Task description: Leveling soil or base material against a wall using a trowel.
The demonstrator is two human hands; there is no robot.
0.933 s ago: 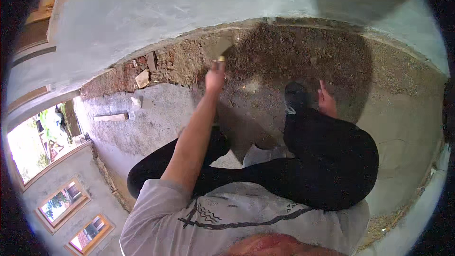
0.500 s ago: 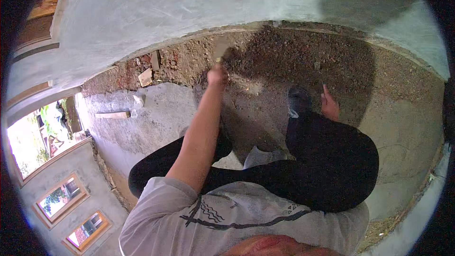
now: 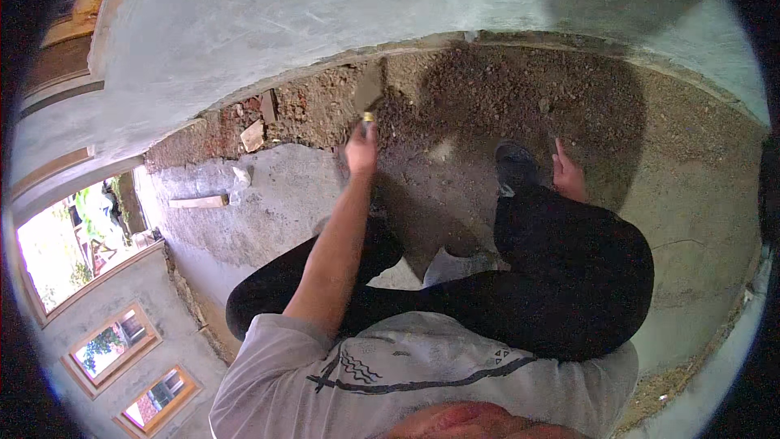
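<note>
My left hand (image 3: pixel 361 150) grips the yellow-banded handle of a trowel, whose flat grey blade (image 3: pixel 367 85) lies over a strip of loose rubble and earth (image 3: pixel 487 81) along the wall's foot. My right hand (image 3: pixel 566 172) is lower and to the right, beside my dark shoe (image 3: pixel 516 167), with its index finger extended and the other fingers curled; something thin and grey seems to be in it, too small to make out. Broken pieces, among them a pale flat chunk (image 3: pixel 252 136), sit left of the trowel.
A plastered wall (image 3: pixel 325 8) curves across the top. On the concrete floor (image 3: pixel 276 195) at left lie a short pale board (image 3: pixel 197 201) and a small white lump (image 3: pixel 241 175). A large opening (image 3: pixel 57 244) and two framed windows (image 3: pixel 108 345) are at far left. My black-clad legs are folded below.
My left hand and the trowel have shifted slightly left and toward me; the blade has turned more upright. My right hand has moved slightly right.
</note>
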